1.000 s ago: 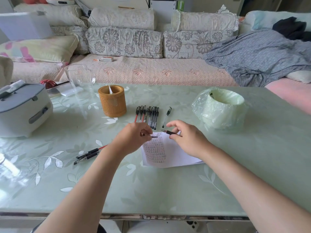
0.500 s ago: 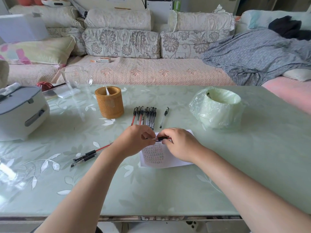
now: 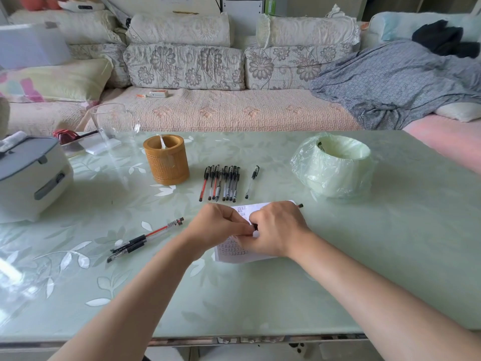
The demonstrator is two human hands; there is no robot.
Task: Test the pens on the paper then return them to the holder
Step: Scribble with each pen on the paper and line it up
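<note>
My left hand [image 3: 218, 225] and my right hand [image 3: 278, 230] meet over a small white paper [image 3: 234, 254] covered in written marks. My right hand grips a pen whose dark end [image 3: 300, 205] sticks out past the knuckles. My left fingertips pinch the pen's other end, which is mostly hidden. A round wooden holder [image 3: 166, 162] stands at the back left of the paper. Several pens [image 3: 223, 182] lie in a row beyond the paper, one pen [image 3: 252, 181] apart on their right. A few tested pens [image 3: 140, 241] lie left of my left hand.
A white and grey rice cooker [image 3: 28, 178] sits at the table's left. A clear glass jar [image 3: 114, 126] stands behind the holder. A pale bag-lined bin [image 3: 335, 168] is at the back right. A sofa with cushions runs behind the green glass table [image 3: 260, 308].
My two hands, apart a second ago with a pen part in each, have come together over the paper. The pen's end now pokes out beyond my right hand.
</note>
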